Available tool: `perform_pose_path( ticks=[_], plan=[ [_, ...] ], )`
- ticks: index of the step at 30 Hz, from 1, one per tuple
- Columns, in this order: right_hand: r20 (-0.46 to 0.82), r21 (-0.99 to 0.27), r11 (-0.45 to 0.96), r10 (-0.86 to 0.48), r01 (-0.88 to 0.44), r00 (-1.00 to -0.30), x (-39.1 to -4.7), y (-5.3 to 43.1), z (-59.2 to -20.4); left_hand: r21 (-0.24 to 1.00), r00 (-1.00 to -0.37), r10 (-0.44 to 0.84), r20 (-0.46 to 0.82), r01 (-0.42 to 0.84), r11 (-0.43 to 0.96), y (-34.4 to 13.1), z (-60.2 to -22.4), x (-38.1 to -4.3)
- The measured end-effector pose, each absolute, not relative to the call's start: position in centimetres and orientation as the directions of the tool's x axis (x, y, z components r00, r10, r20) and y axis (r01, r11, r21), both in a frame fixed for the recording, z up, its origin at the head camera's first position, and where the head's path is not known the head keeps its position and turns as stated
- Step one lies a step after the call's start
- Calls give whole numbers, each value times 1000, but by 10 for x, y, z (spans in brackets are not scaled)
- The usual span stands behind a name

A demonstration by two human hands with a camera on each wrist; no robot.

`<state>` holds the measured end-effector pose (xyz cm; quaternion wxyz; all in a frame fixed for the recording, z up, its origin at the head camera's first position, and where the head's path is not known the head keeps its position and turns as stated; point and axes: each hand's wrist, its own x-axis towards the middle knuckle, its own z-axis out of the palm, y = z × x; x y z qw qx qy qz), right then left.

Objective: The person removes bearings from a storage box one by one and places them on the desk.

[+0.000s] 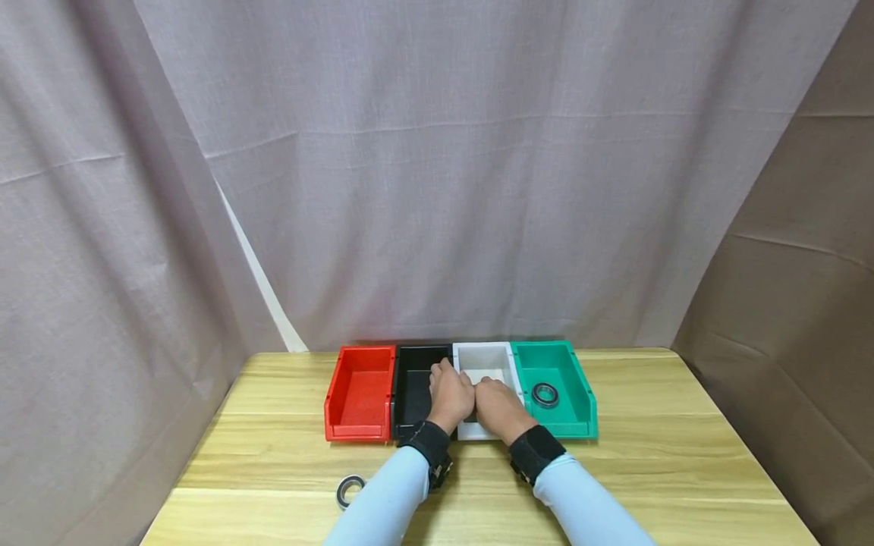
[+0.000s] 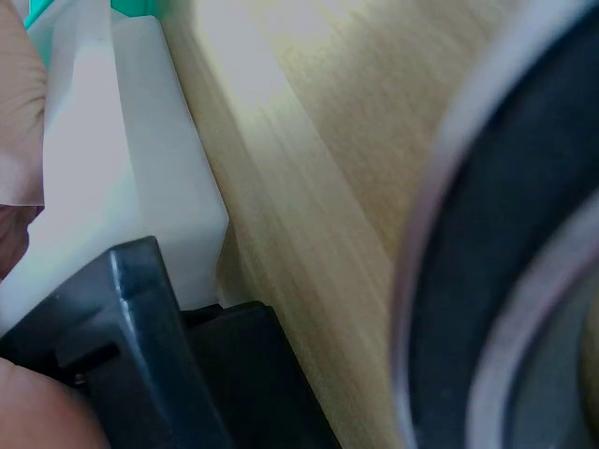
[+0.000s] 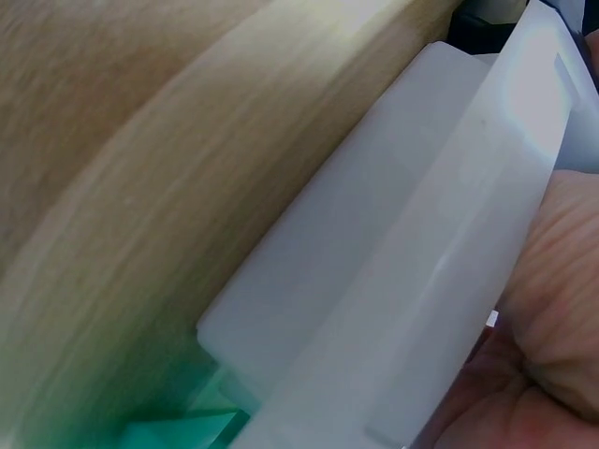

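I am holding my left hand [image 1: 451,394] above the border of the black bin [image 1: 412,390] and the white bin [image 1: 473,432], and my right hand [image 1: 501,408] above the white bin, the two sitting side by side. My right fingers are bending inward; the backs of my hands are hiding most fingertips, so I cannot tell whether either hand is gripping anything. Black bands [image 1: 536,453] are circling my wrists below pale blue sleeves [image 1: 590,500]. Right of the white bin, the green bin [image 1: 580,402] is holding one metal ring [image 1: 536,395], lying flat. Left of the black bin, the red bin [image 1: 358,431] is completing the row. A second ring [image 1: 341,493] is lying on the wooden table [image 1: 225,462], my left sleeve partly covering it. Behind, a greyish curtain [image 1: 437,189] is hanging.
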<state>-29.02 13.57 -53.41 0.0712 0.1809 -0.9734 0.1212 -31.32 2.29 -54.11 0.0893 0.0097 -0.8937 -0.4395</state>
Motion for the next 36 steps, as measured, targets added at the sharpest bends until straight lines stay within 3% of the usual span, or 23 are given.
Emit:
perform_pose_path(
  ticks=[17, 36],
  plan=[
    [147, -215, 914, -318, -344, -937, -290, 135, -531, 793, -984, -88, 153, 69, 606, 23, -540, -312],
    [201, -180, 901, -360, -395, -911, -292, 136, -537, 796, -983, -98, 153, 64, 602, 23, -538, -311]
  ],
)
